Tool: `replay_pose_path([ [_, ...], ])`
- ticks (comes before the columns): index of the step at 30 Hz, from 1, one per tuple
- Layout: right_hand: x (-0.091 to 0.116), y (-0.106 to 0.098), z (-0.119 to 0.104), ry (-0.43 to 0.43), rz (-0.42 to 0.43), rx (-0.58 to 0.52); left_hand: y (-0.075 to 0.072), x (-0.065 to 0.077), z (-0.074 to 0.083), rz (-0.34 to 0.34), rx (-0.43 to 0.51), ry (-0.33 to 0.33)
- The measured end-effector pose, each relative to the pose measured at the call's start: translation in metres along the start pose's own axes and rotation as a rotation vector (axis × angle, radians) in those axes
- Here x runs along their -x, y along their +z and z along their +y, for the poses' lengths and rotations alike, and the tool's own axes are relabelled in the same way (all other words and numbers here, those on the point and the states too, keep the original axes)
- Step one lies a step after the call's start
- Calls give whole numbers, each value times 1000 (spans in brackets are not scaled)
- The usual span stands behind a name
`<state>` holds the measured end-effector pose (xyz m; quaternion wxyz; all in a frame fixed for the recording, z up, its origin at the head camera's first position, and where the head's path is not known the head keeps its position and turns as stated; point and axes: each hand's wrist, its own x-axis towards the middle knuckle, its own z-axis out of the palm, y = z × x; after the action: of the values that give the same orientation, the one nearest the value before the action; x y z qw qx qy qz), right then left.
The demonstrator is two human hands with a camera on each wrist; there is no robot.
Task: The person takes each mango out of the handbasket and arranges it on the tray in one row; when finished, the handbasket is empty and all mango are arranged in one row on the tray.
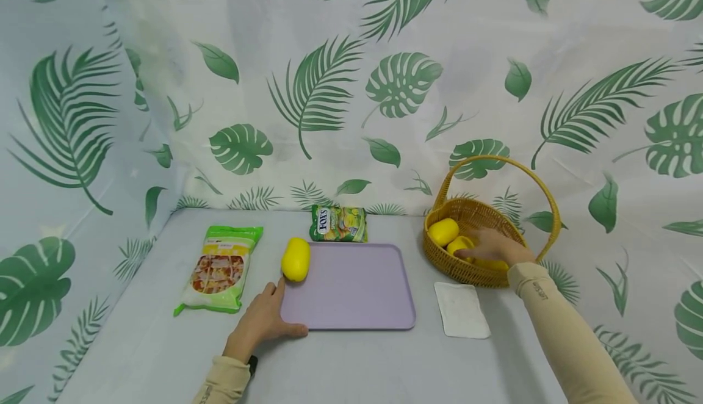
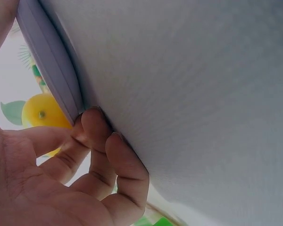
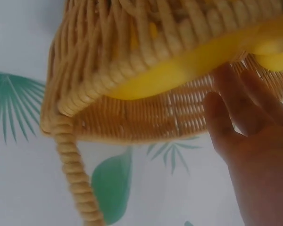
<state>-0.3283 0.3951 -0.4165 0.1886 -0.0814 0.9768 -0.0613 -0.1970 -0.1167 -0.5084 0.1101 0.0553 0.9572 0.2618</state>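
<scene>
A lilac tray (image 1: 351, 288) lies on the table, and a smooth, oblong yellow fruit (image 1: 295, 260) rests at its back left corner. My left hand (image 1: 268, 317) holds the tray's front left corner, thumb along the front edge and index finger at the left side. In the left wrist view, its other fingers (image 2: 127, 169) curl beside the tray rim (image 2: 54, 56). My right hand (image 1: 489, 245) reaches into a wicker basket (image 1: 467, 274) with spread fingers, over several yellow fruits (image 1: 443, 232). The right wrist view shows the fingertips close to a yellow fruit (image 3: 174, 75); contact is unclear.
A green-and-white food bag (image 1: 219, 270) lies left of the tray. Behind the tray is a green FOX'S candy bag (image 1: 338, 224). A flat white packet (image 1: 462, 310) lies in front of the basket, whose tall handle (image 1: 549, 202) arches up. Leaf-patterned cloth hangs behind the table.
</scene>
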Motion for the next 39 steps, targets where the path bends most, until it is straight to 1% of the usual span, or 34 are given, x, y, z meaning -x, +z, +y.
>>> replay_pose_path([
  [6,-5,1,0,-2,-11,37,1,0,0,-3,-5,-4],
  [13,-11,7,2,30,-56,9,4,1,-1,-1,-6,2],
  [17,-11,11,4,39,-68,-6,4,1,-1,4,-2,10],
  [23,-11,15,4,31,-65,4,4,2,-1,3,-2,15],
  [29,-14,14,4,11,-53,5,3,2,0,1,-4,3],
  [39,-16,5,1,-11,-18,11,1,0,0,3,-3,-8],
])
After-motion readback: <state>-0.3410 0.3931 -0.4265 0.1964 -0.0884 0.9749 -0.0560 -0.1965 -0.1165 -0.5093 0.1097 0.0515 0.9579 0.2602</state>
